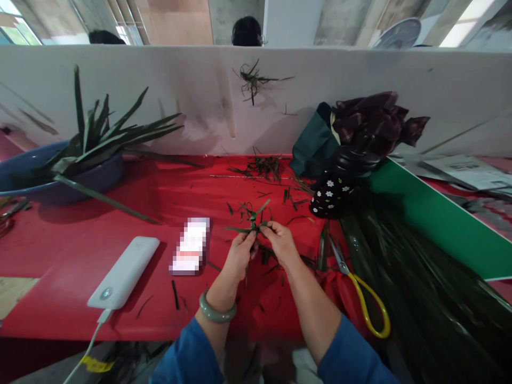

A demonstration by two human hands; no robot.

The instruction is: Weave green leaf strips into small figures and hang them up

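A small woven piece of green leaf strips (253,220) is held between both hands above the red table, with loose strip ends sticking out several ways. My left hand (240,255), below a jade-coloured bangle (217,308), pinches its lower left side. On the right side, my right hand (281,241) grips a strip between thumb and fingers. Part of the piece is hidden by the fingertips. Leaf scraps (272,256) lie around and beneath the hands. Scissors with yellow handles (366,301) rest to the right of my right forearm.
To the left stand a blue basin (100,173) of long leaves, a white power bank (125,272) with a cable, and a phone (191,246). Dark long leaves (416,288) and a green board (436,224) fill the right. A white partition (180,101) rises behind the red table (52,250).
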